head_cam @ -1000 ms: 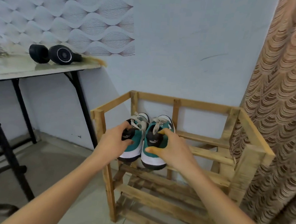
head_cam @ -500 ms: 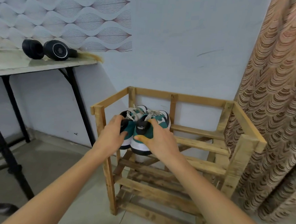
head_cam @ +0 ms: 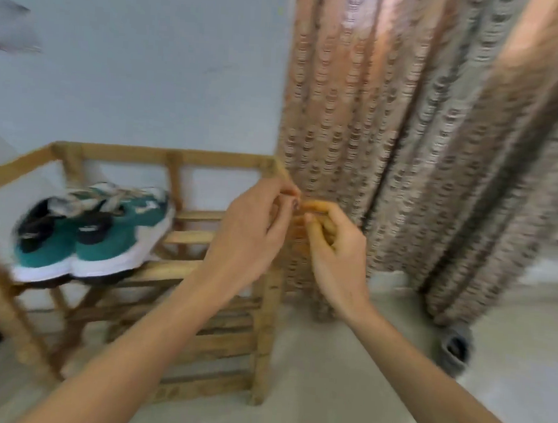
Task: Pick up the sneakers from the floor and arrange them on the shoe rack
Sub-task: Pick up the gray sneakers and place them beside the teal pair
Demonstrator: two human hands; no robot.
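Observation:
Two teal-and-white sneakers (head_cam: 96, 233) with beige laces rest side by side on the upper slats of the wooden shoe rack (head_cam: 182, 271), at its left end, heels toward me. My left hand (head_cam: 253, 232) and my right hand (head_cam: 331, 247) hover together in front of the rack's right post, away from the shoes. Both have their fingers curled with fingertips nearly touching each other, and neither holds anything that I can make out. The picture is blurred by motion.
A brown patterned curtain (head_cam: 422, 138) hangs to the floor right of the rack. A small dark round object (head_cam: 455, 349) lies on the concrete floor (head_cam: 341, 395) at the curtain's foot. A pale wall (head_cam: 149, 72) stands behind the rack.
Both hands have let go of the sneakers, which now sit on the rack, and have drawn back to the right. The view has swung right; the table is out of sight.

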